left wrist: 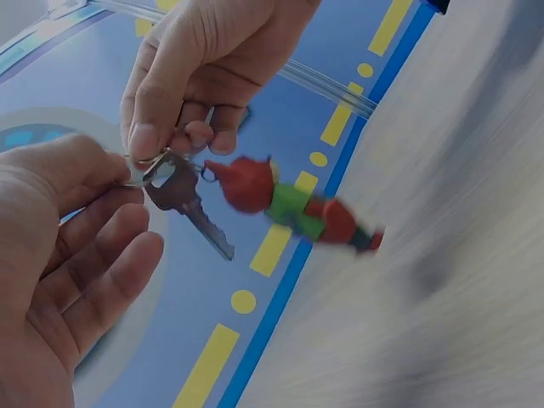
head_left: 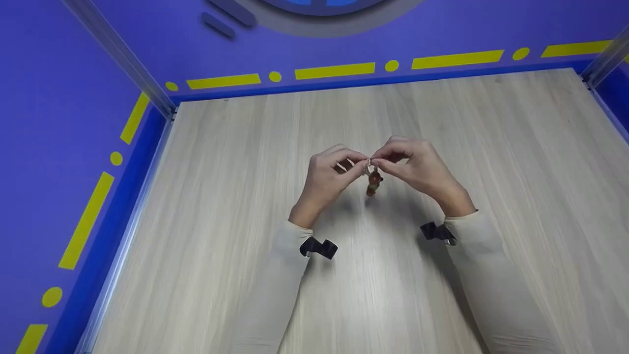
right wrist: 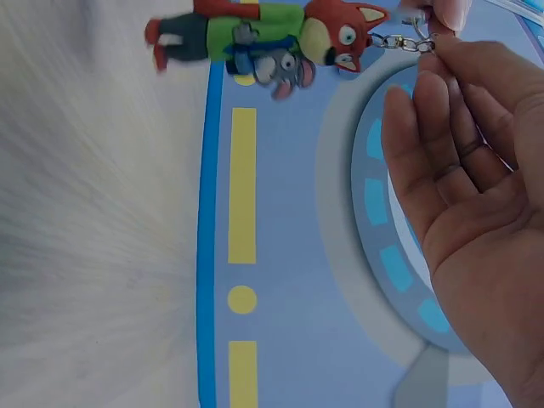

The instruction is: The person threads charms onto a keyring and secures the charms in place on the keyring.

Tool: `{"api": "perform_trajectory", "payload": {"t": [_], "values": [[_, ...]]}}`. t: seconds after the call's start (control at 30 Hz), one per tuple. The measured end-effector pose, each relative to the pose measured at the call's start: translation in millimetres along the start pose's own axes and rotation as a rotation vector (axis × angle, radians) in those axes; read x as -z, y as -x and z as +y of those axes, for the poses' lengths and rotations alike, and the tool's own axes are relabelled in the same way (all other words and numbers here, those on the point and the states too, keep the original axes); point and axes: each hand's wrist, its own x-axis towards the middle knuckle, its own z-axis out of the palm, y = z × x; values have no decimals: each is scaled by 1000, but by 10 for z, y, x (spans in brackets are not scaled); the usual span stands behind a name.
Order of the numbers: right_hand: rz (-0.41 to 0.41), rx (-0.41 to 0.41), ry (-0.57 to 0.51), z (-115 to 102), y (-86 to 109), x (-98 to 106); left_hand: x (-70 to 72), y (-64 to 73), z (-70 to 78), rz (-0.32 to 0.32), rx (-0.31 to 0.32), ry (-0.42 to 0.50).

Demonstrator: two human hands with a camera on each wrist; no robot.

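Above the table, my left hand (head_left: pixel 325 173) and right hand (head_left: pixel 421 164) meet fingertip to fingertip. Both pinch a small metal key ring (left wrist: pixel 136 180), mostly hidden by the fingers. A silver key (left wrist: pixel 180 192) hangs from it in the left wrist view. Beside the key dangles a fox figurine keychain (right wrist: pixel 270 27), with an orange-red head, green shirt and dark trousers; a small grey animal figure is at its front. A short metal chain (right wrist: pixel 398 41) joins the fox's head to the right fingertips. The other fingers of both hands are loosely bent.
The wood-grain table (head_left: pixel 236 196) spreads below the hands. Blue panels with yellow dashes (head_left: pixel 334 71) stand behind and at the left, with a metal corner post (head_left: pixel 132 56) between them. Each wrist bears a black strap mount (head_left: pixel 319 247).
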Motion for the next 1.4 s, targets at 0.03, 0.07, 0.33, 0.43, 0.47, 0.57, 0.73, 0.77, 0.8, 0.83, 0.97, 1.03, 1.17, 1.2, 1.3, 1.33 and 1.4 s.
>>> {"api": "perform_trajectory", "payload": {"t": [0.03, 0.07, 0.33, 0.43, 0.47, 0.57, 0.73, 0.77, 0.8, 0.83, 0.97, 1.03, 1.17, 1.2, 1.3, 1.33, 1.4], "values": [[7, 2, -1, 3, -1, -5, -1, -1, 2, 2, 0, 0], [17, 1, 0, 3, -3, -11, -2, -3, 6, 8, 6, 6], [86, -31, -56, -3, -13, -66, -39, 0, 31, 119, 59, 78], [95, -35, -101, -6, -12, -75, -65, -2, 41, 156, 70, 92], [98, -37, -118, -9, -12, -78, -74, -1, 45, 166, 75, 92], [103, -38, -139, -10, -13, -80, -88, 4, 56, 182, 83, 92], [107, -41, -132, -1, -16, -82, -89, 11, 58, 194, 84, 91], [108, -45, -130, -1, -15, -83, -88, 7, 61, 197, 89, 95], [110, -52, -129, -2, -15, -85, -89, 5, 60, 201, 97, 101], [111, -62, -135, -4, -13, -87, -91, 2, 58, 205, 105, 108], [123, -94, -186, -14, -9, -96, -100, 2, 52, 216, 142, 148], [123, -94, -214, -16, -11, -97, -99, 8, 50, 212, 162, 155], [112, -74, -227, -9, -16, -90, -84, 21, 45, 182, 208, 156], [105, -70, -217, -9, -15, -86, -77, 22, 43, 171, 216, 148], [82, -70, -205, -13, -8, -73, -50, 13, 37, 137, 193, 95], [72, -70, -198, -16, -6, -69, -40, 7, 35, 125, 172, 72], [56, -69, -169, -25, -3, -60, -17, -8, 30, 99, 112, 15]]}}
